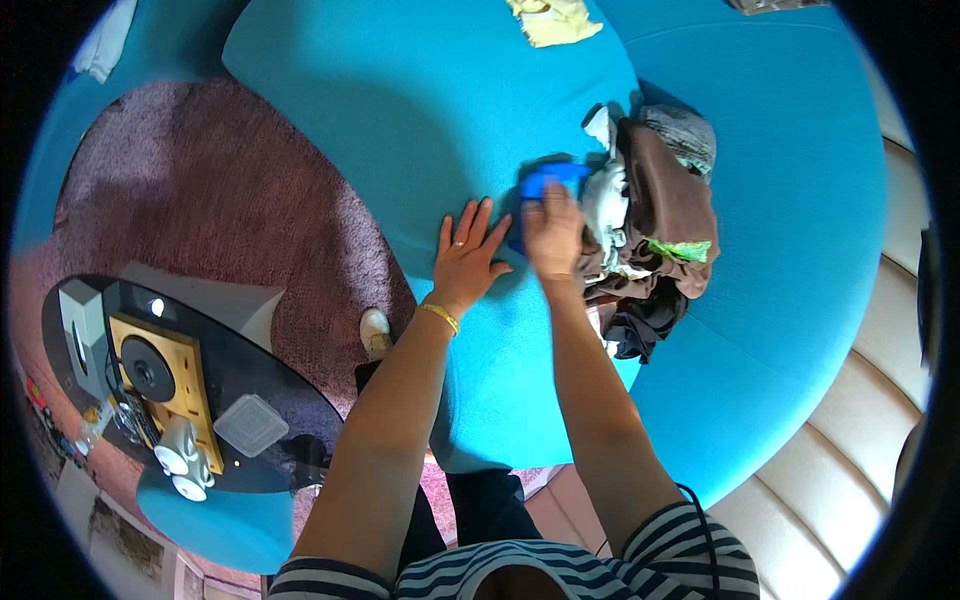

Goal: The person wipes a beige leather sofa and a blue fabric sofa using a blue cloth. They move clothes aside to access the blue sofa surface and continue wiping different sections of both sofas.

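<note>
Left hand (468, 258) flat and empty on the sofa seat (400, 110), right hand (553, 232) grasping a blue cloth (548, 180); pulling it may topple the adjacent clothes pile (655, 235)

We looked steeply down from our head through one fisheye view, close above the sofa (420, 110) and rug (220, 190).

My right hand (552, 232) covers most of the blue cloth (553, 178), so I can't see its fingers' grip. The clothes pile (655, 230) buries its lower garments. The yellow cloth (553, 20) is cut off at the top edge.
</note>
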Available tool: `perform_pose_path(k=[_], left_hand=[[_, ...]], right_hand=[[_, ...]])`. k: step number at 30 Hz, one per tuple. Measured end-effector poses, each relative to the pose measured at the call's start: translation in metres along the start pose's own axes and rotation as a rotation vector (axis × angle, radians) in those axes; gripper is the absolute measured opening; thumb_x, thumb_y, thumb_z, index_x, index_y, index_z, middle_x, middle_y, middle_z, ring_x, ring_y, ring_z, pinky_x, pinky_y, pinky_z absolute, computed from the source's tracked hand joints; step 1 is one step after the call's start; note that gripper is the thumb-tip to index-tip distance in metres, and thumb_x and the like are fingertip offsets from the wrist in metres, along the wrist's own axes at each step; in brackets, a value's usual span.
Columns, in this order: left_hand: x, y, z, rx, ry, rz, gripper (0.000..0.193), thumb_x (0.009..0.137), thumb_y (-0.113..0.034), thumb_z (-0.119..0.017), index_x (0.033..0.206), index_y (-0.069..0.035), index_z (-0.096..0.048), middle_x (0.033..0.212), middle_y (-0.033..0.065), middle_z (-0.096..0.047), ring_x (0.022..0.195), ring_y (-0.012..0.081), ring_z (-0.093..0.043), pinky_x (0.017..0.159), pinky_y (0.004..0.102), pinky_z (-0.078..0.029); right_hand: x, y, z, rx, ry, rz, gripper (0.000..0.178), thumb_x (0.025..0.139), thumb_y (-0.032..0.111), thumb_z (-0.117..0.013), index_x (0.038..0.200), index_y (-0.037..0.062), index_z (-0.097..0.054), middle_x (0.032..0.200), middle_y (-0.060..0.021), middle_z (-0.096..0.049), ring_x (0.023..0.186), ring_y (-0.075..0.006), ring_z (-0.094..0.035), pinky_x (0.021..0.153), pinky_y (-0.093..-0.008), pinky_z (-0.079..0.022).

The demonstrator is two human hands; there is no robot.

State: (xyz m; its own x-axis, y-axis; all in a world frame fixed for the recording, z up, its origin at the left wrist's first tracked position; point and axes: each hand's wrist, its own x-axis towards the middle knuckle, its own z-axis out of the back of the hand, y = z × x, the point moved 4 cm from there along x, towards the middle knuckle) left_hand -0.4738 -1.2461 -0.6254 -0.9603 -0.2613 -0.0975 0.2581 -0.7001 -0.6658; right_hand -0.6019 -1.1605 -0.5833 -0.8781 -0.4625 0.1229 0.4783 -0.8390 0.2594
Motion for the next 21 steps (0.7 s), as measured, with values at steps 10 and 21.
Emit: perform_pose_path(k=[10, 21], left_hand=[[0.006, -0.001, -0.008, -0.018, 0.069, 0.074, 0.087, 0.079, -0.053, -0.070, 0.153, -0.031, -0.032, 0.165, 0.0032, -0.014, 0.152, 0.0240, -0.009, 0.121, 0.0512, -0.008], [0.010, -0.006, 0.003, 0.017, 0.103, 0.089, 0.086, 0.081, -0.050, -0.070, 0.154, -0.027, -0.031, 0.166, 0.0061, -0.008, 0.153, 0.0268, -0.006, 0.120, 0.0555, -0.010]], right_hand=[[0.042, -0.006, -0.005, -0.387, 0.238, 0.433, 0.064, 0.082, 0.007, -0.056, 0.144, 0.0195, -0.048, 0.145, -0.0067, -0.047, 0.126, -0.0358, -0.048, 0.100, -0.0486, -0.043], [-0.009, -0.124, 0.017, -0.528, 0.280, -0.110, 0.060, 0.085, 0.009, -0.056, 0.144, 0.0057, -0.042, 0.140, -0.0207, -0.044, 0.114, -0.0432, -0.051, 0.093, -0.0504, -0.050]])
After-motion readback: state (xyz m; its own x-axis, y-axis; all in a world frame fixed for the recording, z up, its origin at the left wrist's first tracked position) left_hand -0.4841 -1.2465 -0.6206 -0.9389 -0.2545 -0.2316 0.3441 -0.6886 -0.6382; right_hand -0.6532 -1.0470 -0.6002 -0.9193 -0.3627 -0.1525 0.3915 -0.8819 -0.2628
